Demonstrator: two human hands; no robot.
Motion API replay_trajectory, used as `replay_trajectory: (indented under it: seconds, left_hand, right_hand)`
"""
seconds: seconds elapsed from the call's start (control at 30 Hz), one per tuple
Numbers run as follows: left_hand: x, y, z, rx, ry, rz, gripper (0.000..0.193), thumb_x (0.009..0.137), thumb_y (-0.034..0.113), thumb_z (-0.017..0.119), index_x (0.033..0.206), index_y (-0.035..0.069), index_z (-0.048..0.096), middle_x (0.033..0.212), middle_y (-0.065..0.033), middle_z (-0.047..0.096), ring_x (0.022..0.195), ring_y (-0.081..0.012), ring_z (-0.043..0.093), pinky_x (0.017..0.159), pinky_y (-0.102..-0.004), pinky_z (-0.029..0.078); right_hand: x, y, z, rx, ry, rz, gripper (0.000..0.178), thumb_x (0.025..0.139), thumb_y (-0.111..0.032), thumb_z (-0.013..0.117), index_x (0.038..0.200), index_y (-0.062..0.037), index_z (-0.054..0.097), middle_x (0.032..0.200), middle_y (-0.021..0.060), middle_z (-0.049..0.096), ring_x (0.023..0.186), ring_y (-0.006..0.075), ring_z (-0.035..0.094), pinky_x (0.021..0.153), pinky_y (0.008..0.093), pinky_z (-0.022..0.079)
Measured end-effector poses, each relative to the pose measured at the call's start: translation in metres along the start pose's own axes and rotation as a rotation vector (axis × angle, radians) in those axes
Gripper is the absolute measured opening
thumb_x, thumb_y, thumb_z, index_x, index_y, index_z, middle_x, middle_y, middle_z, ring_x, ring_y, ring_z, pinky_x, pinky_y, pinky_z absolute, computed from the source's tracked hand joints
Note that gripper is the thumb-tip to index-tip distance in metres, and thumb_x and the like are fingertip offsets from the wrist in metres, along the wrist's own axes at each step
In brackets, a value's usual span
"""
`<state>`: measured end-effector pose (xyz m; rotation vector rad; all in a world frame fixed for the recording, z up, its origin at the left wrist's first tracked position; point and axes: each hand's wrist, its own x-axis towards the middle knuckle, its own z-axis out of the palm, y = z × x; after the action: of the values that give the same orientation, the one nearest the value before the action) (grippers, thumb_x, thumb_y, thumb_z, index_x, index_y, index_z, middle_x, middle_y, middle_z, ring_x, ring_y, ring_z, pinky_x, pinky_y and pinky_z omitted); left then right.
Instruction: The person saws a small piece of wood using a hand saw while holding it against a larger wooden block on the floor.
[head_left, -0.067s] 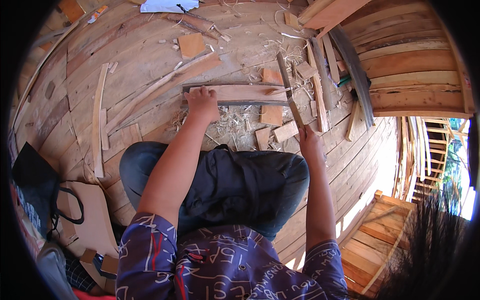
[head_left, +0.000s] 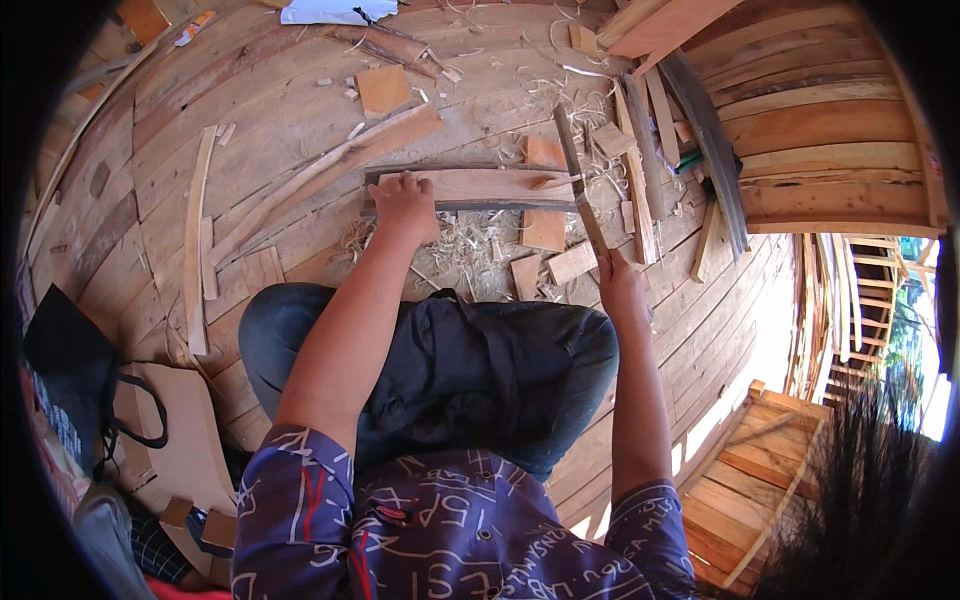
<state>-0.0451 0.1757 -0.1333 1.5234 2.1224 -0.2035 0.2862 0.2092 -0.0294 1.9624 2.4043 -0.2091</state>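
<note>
My left hand is closed over the left end of a narrow wooden board lying crosswise in front of my knees. The board has dark long edges, and near its right end a sliver of wood stands up. A flat wood block lies under the board's right part. In my right hand is the wooden handle of a machete. Its long blade points away from me and crosses the board's right end, close to the raised sliver; whether it touches the wood I cannot tell.
Curly shavings and offcuts litter the plank floor around the board. Long strips lie to the left. A planked wooden piece stands at the far right. Cardboard and a black bag sit at the near left.
</note>
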Motion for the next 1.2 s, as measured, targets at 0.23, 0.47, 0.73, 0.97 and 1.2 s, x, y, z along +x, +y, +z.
replay_trajectory:
  seconds: [0.23,0.47,0.73,0.97,1.2]
  left_hand:
    - [-0.011,0.002,-0.01,-0.017,-0.022,0.028,0.08,0.077,0.028,0.065,0.147,0.009,0.033,0.157,-0.0189,0.023,0.142,-0.0396,0.027,0.11,-0.0693,0.016]
    - [-0.012,0.005,-0.011,-0.003,-0.015,0.026,0.081,0.077,0.027,0.066,0.148,0.008,0.031,0.157,-0.0182,0.023,0.142,-0.0398,0.027,0.11,-0.0696,0.014]
    - [-0.008,0.005,-0.007,-0.005,0.024,0.025,0.088,0.073,0.03,0.072,0.148,0.008,0.031,0.157,-0.0176,0.024,0.141,-0.0367,0.029,0.11,-0.0699,0.014]
    - [-0.031,0.029,-0.049,-0.452,0.567,0.437,0.076,0.074,0.034,0.078,0.139,0.01,0.044,0.138,-0.0156,0.048,0.13,-0.0299,0.044,0.109,-0.0496,0.031]
    - [-0.048,0.031,-0.075,-0.71,0.952,0.766,0.031,0.075,0.021,0.078,0.102,0.01,0.071,0.102,-0.0046,0.066,0.103,-0.0252,0.058,0.094,-0.0388,0.041]
  right_hand:
    - [-0.001,-0.01,-0.029,0.295,0.314,0.114,0.03,0.099,-0.032,0.049,0.104,-0.0028,0.057,0.073,0.0258,0.064,0.071,0.0482,0.062,0.058,0.0557,0.048]
    - [0.006,0.005,0.007,-0.076,-0.057,0.056,0.032,0.1,-0.034,0.045,0.107,-0.0052,0.056,0.084,0.0272,0.067,0.083,0.049,0.063,0.074,0.0586,0.05]
    - [-0.004,-0.002,0.001,-0.021,0.013,-0.016,0.032,0.099,-0.034,0.049,0.102,-0.0043,0.059,0.08,0.0276,0.066,0.077,0.0467,0.064,0.066,0.0561,0.049]
    - [-0.039,-0.039,-0.033,0.608,-0.171,0.176,0.028,0.1,-0.028,0.051,0.1,-0.0017,0.06,0.057,0.0049,0.053,0.045,0.012,0.049,0.043,0.0284,0.037]
    - [-0.07,-0.067,-0.054,0.818,-0.224,0.158,0.027,0.101,-0.027,0.05,0.093,-0.0028,0.057,0.054,-0.0008,0.047,0.042,0.007,0.041,0.04,0.0242,0.033]
